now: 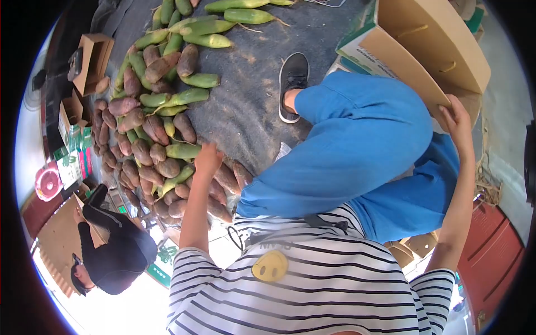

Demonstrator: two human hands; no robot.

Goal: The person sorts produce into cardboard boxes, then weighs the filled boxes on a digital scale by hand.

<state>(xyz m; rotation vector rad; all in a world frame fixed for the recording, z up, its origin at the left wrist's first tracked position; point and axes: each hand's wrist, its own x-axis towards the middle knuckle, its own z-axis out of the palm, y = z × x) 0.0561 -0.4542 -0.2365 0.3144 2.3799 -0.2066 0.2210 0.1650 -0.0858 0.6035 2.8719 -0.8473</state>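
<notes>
My left hand [208, 160] hangs over the right side of a pile of vegetables, its fingers curled together. Whatever they hold, if anything, is hidden. Beside it, the tip of a green radish [183, 151] reaches close to the fingers. Reddish-brown root vegetables [226, 178], resembling sweet potatoes, lie around and below this hand. At the right, my right hand [456, 117] grips the edge of a large open cardboard box [402, 56], with fingers over the near wall. Rope-like handles show inside that box.
Dark ground sheet [251, 100] lies under the pile. More green radishes [240, 15] lie at the top. Small cardboard boxes [95, 61] stand at the far left. Another person [120, 245] in dark clothes bends by cardboard at lower left. A red door-like panel [497, 262] is at right.
</notes>
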